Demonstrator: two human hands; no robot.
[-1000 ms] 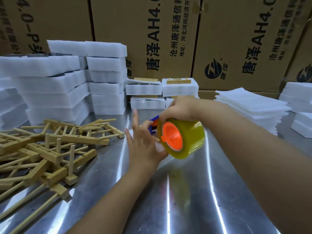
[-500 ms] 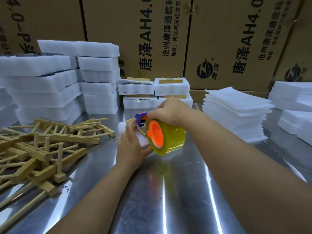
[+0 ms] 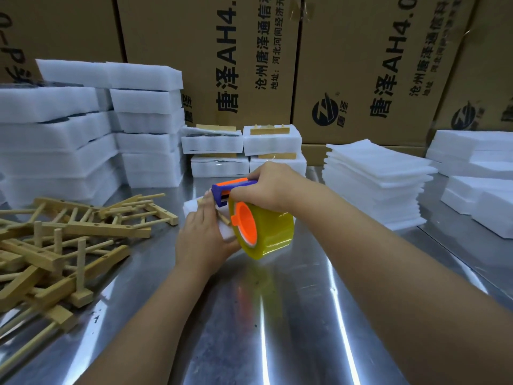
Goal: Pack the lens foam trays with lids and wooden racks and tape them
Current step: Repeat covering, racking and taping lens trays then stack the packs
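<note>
Right now the right hand (image 3: 273, 187) has a closed grip, its fingers wrapped round the blue and orange handle of a tape dispenser (image 3: 266, 234), whose yellow roll hangs tilted just above the counter (image 3: 277, 315). The left hand (image 3: 204, 234) lies with near-straight fingers pressed on a foam tray (image 3: 191, 207) with a wooden rack (image 3: 224, 218) on top, mid-counter and partly hidden. Loose racks (image 3: 69, 237) are heaped at left. Foam stacks (image 3: 55, 140), taped packs (image 3: 244, 151) and thin foam lids (image 3: 374, 176) stand before printed cartons (image 3: 249, 51).
</note>
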